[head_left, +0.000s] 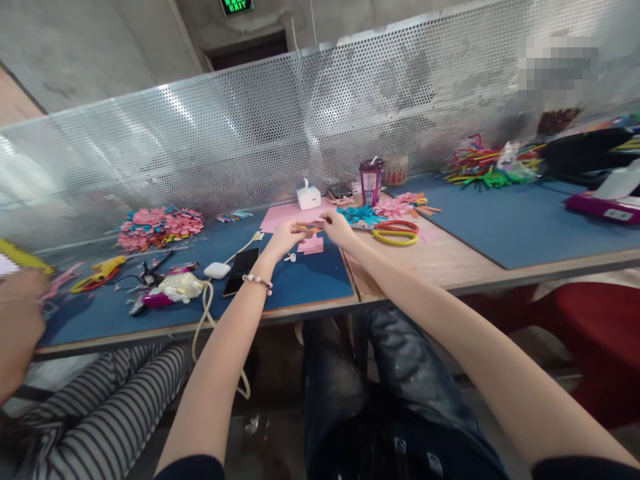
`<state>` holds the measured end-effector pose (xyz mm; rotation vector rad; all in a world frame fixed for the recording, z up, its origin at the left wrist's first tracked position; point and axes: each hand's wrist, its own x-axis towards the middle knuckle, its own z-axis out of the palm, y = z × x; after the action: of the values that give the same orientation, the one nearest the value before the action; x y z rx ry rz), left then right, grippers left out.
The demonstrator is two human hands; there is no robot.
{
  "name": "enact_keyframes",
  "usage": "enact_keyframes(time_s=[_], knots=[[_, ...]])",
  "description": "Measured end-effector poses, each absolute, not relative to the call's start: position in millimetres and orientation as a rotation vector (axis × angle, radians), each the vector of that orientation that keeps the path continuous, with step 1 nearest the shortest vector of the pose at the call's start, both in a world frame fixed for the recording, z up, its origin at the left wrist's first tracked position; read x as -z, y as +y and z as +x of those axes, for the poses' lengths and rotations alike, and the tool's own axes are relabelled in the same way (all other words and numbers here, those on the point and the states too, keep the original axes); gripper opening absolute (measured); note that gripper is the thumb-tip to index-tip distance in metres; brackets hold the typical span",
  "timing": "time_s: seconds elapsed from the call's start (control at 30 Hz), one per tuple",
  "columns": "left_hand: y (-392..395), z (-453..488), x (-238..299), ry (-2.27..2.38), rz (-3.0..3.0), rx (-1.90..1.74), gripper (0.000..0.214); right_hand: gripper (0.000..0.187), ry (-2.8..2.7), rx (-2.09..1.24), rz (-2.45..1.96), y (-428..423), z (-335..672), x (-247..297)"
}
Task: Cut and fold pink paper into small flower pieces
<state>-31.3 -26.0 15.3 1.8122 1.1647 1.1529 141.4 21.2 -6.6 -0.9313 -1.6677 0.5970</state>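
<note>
Both of my hands meet above the blue mat near the middle of the table. My left hand point(284, 241) pinches a small orange strip point(315, 229), perhaps paper or foam. The fingers of my right hand point(339, 228) are closed at the strip's other end. Just below lie small pink paper pieces point(313, 246), and a larger pink sheet point(280, 215) is spread behind. A white earbud point(291, 257) rests by my left hand. To the right of my right hand are scissors point(396, 232) with red and yellow handles.
A phone point(241, 272), white charger point(217, 270) and glue gun point(173, 288) lie left. Cut teal strips point(361, 213), pink strips point(395, 205) and a purple cup point(371, 181) stand behind right. A co-worker's hand point(20, 313) is far left. A perforated metal screen point(240, 133) backs the table.
</note>
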Motion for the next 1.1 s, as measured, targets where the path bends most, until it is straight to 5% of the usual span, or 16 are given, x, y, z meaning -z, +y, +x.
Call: enact_keyframes(time_s=[0.27, 1.1], knots=[[-34, -76, -31, 1.336, 2.119, -0.59, 0.018, 0.018, -1.579, -0.675, -0.936, 24, 147, 3], [-69, -60, -40, 1.469, 2.288, -0.41, 0.018, 0.012, -1.82, -0.475, -1.015, 35, 146, 18]])
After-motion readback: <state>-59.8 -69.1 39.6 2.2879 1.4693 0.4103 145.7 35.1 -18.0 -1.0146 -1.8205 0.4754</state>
